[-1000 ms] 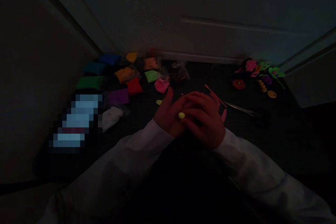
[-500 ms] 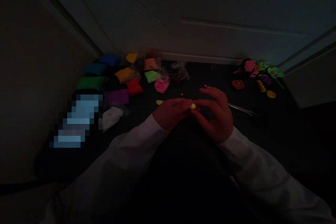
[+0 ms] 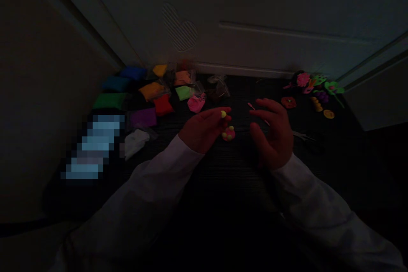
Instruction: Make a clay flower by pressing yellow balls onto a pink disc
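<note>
My left hand (image 3: 204, 128) pinches a small piece of yellow clay (image 3: 223, 114) near its fingertips. Just below those fingers, a pink clay piece (image 3: 228, 134) dotted with yellow blobs lies on the dark tabletop. My right hand (image 3: 272, 134) is apart from it, fingers spread and curved, with nothing visible in them. Partly covered by that hand is a thin pink stick-like tool (image 3: 251, 106), its flattened tip showing. A pair of scissors (image 3: 302, 136) lies to the right of my right hand, its dark handles hard to make out.
Coloured clay packets, such as a red one (image 3: 163, 105) and a purple one (image 3: 143, 117), fill the back left. A white packet (image 3: 136, 142) lies beside a blurred-out bright screen (image 3: 95, 146). Clay flowers (image 3: 333, 88) and a red clay piece (image 3: 288, 102) sit at back right.
My hands have drawn apart, the right moving rightward and opening. The yellow clay stays in my left hand, now slightly higher and further left. The pink dotted piece has come into view.
</note>
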Tool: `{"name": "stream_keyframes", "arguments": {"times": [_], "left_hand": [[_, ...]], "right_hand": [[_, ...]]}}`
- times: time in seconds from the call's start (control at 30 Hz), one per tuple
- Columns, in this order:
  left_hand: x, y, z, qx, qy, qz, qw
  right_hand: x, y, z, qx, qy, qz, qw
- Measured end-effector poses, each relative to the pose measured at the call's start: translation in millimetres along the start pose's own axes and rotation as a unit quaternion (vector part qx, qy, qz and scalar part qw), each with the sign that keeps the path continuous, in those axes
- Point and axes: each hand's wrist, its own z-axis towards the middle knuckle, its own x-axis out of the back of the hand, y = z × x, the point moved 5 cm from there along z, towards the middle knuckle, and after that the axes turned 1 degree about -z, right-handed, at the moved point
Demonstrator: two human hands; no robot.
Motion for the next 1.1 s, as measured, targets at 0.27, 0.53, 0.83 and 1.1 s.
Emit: {"name": "stream_keyframes", "arguments": {"times": [0.27,0.53,0.83,1.1], "left_hand": [[2.1,-2,0,-0.005,0.011,0.087,0.996],[2.3,-9,0,0.0,-0.044,0.149,0.988],[5.2,-14,0,-0.003,-0.06,0.218,0.974],[14.5,25,3,-0.151,0.044,0.533,0.831]], "right_hand": [[-3,-3,1,0.012,-0.039,-0.008,0.999],[-10,-10,-1,0.066,-0.07,-0.021,0.995],[-13,-8,-1,0.081,-0.079,-0.06,0.992],[-15,16,2,0.003,-0.162,-0.006,0.987]]}}
